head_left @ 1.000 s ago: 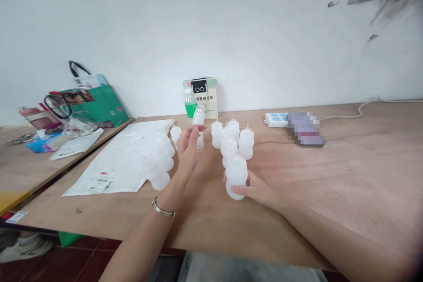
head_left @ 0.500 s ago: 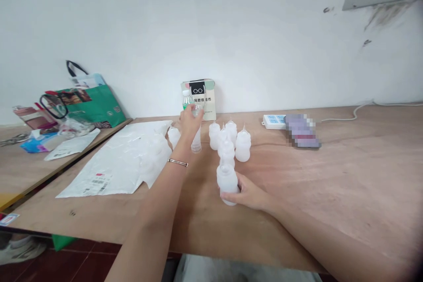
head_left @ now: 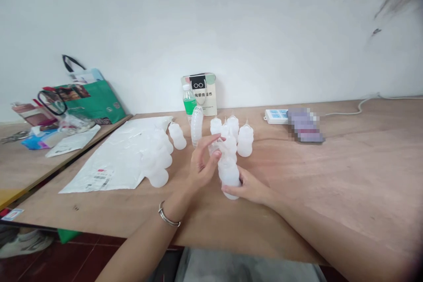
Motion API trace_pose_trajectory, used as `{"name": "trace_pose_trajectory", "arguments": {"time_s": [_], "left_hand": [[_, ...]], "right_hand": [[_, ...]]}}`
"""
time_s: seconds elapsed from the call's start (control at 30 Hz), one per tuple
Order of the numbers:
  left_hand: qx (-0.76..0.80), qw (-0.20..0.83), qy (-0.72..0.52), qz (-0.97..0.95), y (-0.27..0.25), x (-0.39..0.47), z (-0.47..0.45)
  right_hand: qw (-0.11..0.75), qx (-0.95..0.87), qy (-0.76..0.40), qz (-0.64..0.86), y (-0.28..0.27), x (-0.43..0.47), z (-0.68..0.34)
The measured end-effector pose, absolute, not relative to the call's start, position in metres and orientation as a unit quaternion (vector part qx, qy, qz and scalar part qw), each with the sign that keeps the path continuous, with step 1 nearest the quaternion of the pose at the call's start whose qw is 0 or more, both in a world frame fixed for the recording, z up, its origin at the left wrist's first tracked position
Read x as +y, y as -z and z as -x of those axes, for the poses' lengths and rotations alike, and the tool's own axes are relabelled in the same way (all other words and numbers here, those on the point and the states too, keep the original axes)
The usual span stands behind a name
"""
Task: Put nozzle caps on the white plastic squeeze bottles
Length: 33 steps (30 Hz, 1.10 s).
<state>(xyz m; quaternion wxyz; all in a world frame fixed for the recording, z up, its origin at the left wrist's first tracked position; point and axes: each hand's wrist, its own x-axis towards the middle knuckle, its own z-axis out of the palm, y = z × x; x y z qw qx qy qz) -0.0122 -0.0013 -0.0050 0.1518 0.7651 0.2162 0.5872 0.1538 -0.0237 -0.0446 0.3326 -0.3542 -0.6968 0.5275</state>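
- Your right hand [head_left: 251, 187] wraps the lower body of a white squeeze bottle [head_left: 228, 174] standing on the table [head_left: 330, 176], its base hidden by your fingers.
- Your left hand [head_left: 203, 165] pinches at the bottle's top; whatever sits between the fingertips is too small and blurred to identify.
- More white bottles [head_left: 236, 136] cluster just behind.
- Stack of clear caps [head_left: 196, 125] stands upright.
- Object by the power strip [head_left: 276, 116] is pixelated.

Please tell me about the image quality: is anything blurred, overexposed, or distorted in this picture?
Head view: even, soft light with no hard shadows; the white bottles on the plastic bag wash out into it; the table edge bows from the wide lens; the left hand and right hand look slightly soft; a pixelated patch covers something beside the power strip.
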Motion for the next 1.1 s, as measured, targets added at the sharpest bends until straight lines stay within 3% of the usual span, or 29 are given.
{"name": "trace_pose_trajectory", "arguments": {"time_s": [0.5,1.1], "left_hand": [[0.161,0.068,-0.486,-0.856,0.013,-0.007,0.006],[0.147,0.107,-0.504,-0.844,0.03,0.006,0.003]], "right_hand": [[0.382,-0.722,-0.495,0.297,0.06,-0.022,-0.15],[0.394,-0.69,-0.506,0.335,0.059,-0.024,-0.145]]}}
